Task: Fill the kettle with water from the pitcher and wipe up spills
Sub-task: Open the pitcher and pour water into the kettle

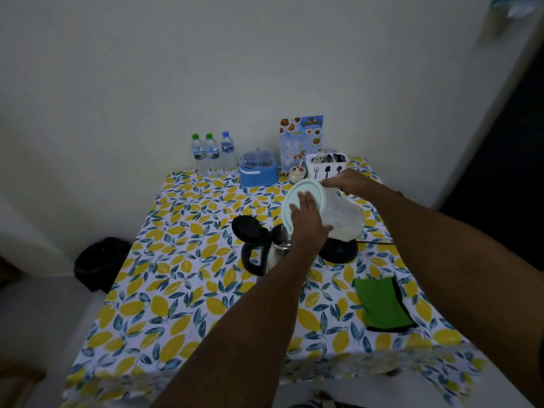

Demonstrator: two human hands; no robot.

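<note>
A translucent plastic pitcher with a pale mint lid [323,210] is tipped steeply over the open steel kettle with black handle and flipped-up black lid [265,248], which stands on the lemon-print tablecloth [182,290] just left of its round black base [338,250]. The left hand [309,222] lies flat against the lid, fingers spread and pressing it shut rather than gripping; the right hand [347,181] closes around the pitcher's far side, presumably on its handle (that part is hidden). The pitcher's mouth hangs right above the kettle's opening, with the left wrist covering the gap, so no stream can be made out.

The pitcher is likely light and slightly flexible, with shifting water weight and smooth walls that turn slippery when wet; the handle is the sound grip, with a palm steadying the loose lid. The kettle looks stiff and stable, best taken by its black handle. A folded green cloth with black edging [382,304] lies near the right forearm, well apart from the kettle, ready for spills.
</note>
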